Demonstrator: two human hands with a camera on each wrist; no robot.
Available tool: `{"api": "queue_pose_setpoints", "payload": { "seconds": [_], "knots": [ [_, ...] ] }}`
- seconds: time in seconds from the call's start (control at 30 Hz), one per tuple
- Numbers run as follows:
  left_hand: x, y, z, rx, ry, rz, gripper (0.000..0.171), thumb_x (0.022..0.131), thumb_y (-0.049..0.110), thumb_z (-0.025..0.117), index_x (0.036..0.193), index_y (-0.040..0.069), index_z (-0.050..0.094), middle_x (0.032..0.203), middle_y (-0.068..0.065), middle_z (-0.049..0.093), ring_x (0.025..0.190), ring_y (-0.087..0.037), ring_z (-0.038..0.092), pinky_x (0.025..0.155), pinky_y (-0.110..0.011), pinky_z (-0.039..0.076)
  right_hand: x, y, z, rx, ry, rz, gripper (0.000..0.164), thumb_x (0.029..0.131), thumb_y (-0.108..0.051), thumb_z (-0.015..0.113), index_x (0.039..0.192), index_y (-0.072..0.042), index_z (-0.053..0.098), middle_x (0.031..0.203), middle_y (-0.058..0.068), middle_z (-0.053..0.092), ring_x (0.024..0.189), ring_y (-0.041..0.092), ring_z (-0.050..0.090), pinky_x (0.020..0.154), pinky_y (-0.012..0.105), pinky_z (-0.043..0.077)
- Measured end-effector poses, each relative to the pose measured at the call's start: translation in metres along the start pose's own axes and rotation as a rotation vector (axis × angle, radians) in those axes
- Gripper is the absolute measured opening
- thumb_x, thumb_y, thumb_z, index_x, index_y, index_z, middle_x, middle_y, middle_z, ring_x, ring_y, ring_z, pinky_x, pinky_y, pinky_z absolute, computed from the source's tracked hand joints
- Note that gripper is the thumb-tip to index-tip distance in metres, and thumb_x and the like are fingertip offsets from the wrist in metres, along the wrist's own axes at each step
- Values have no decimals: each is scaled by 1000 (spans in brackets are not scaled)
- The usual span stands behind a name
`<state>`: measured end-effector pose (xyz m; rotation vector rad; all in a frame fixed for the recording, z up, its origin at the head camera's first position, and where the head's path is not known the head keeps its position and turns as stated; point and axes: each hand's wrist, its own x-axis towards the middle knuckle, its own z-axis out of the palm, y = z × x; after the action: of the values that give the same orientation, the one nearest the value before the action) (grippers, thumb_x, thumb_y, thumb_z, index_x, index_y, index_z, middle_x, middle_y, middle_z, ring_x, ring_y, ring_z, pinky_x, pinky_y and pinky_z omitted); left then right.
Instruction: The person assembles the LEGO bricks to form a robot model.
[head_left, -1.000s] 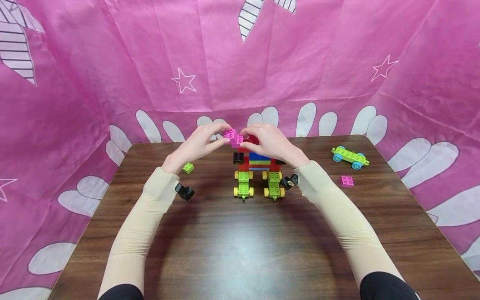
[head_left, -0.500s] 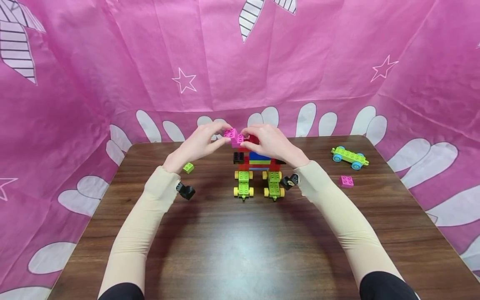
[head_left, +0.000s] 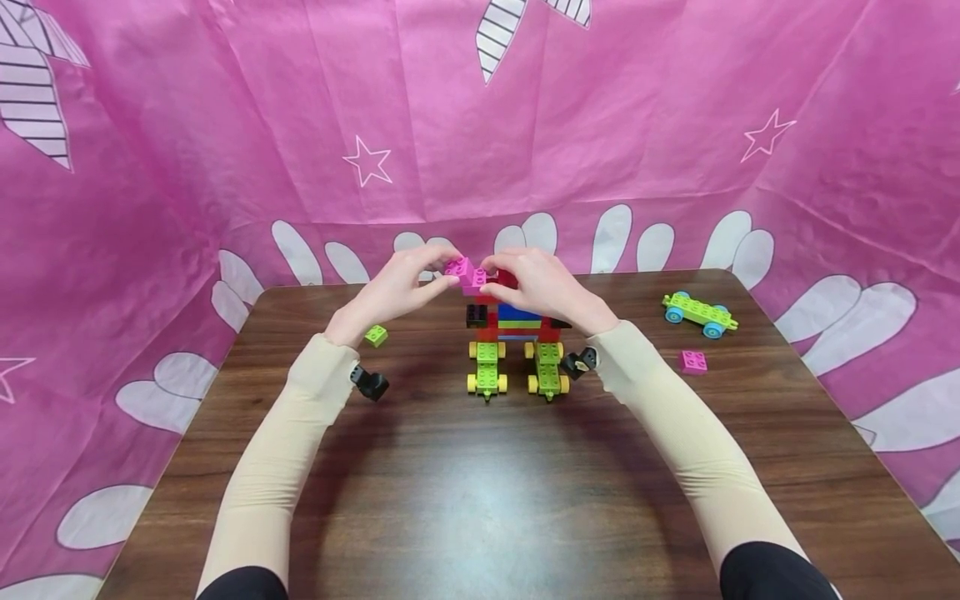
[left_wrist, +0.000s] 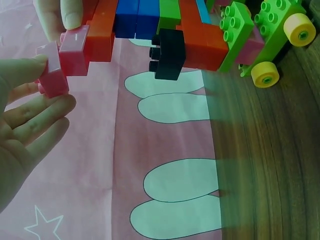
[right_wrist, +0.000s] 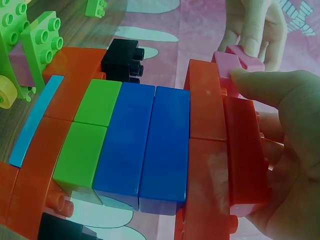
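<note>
At the back middle of the table, in the head view, stands a toy-brick figure with a blue brick body (head_left: 520, 313), red bricks (right_wrist: 207, 100) and a black brick (head_left: 477, 316) at its side. My left hand (head_left: 420, 279) pinches a pink brick (left_wrist: 53, 75) between thumb and fingers. That brick overlaps the top of a second pink brick (left_wrist: 75, 52), set at the figure's upper left end. My right hand (head_left: 536, 279) pinches the second pink brick, its thumb (right_wrist: 260, 82) on the near face. The other right fingers are partly hidden behind the top red brick (right_wrist: 247, 150).
Under the figure are two lime wheeled bases (head_left: 487, 371) with yellow wheels. A small lime brick (head_left: 377, 336) lies to the left. Off to the right are a loose pink brick (head_left: 693, 362) and a lime car base (head_left: 699, 313) with blue wheels. Pink cloth (head_left: 637, 125) hangs behind the table.
</note>
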<state>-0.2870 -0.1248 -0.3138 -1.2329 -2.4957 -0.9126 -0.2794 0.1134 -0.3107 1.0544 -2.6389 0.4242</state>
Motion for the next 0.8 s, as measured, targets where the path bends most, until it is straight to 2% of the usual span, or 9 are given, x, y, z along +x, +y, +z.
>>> {"api": "queue_pose_setpoints", "payload": {
  "seconds": [0.3, 0.57, 0.8],
  "knots": [
    [2, 3, -1, 90, -21, 28, 34, 90, 22, 62, 121, 9, 58, 110, -3, 63, 95, -13, 61, 81, -29, 55, 0, 0, 0, 4, 4, -3, 38, 86, -38, 65, 112, -11, 66, 104, 6, 70, 89, 18, 66, 80, 33, 55],
    [5, 7, -5, 161, -57, 84, 36, 91, 20, 61, 123, 5, 56, 110, -7, 63, 93, -17, 61, 85, -32, 53, 0, 1, 0, 0, 0, 4, 37, 87, -38, 64, 112, -11, 66, 105, 6, 70, 90, 18, 66, 80, 33, 55],
    [6, 8, -7, 123, -54, 19, 36, 88, 22, 65, 121, 10, 59, 110, -4, 63, 95, -15, 59, 82, -30, 53, 1, 1, 1, -10, 1, 2, 37, 87, -39, 64, 112, -12, 66, 106, 5, 70, 90, 18, 66, 81, 33, 55]
  ]
}}
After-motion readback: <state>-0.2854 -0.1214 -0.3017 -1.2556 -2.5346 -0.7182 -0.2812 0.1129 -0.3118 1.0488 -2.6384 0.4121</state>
